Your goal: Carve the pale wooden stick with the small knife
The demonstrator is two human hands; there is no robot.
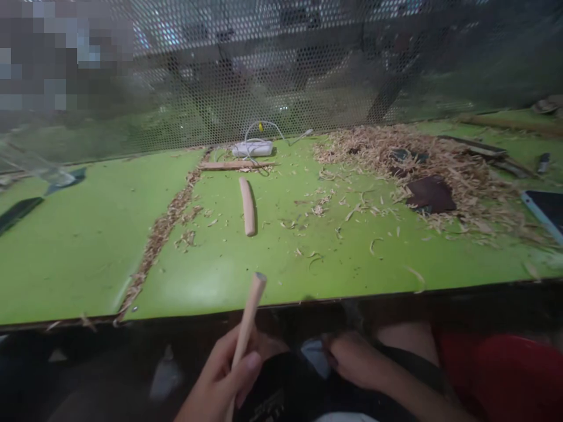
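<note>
My left hand [224, 375] is wrapped round a smooth, pale wooden stick [247, 322], its thumb lying along the near side. The stick points up and away, and its cut end shows just in front of the table edge. Low over my lap, my right hand [352, 358] is closed on a thin grey-blue piece [317, 356]; whether it is cloth or abrasive paper I cannot tell. A second, slightly curved wooden stick [248, 208] lies on the green table [211, 287] beyond the left hand, touched by neither hand.
Wood shavings [475, 170] heap at the back right, with a dark brown sheet [431, 194] among them. A phone-like device [545, 208] lies at the right. A white power strip [253, 148] with a cable sits near the mesh screen [281, 76]. Shavings fill the table seam.
</note>
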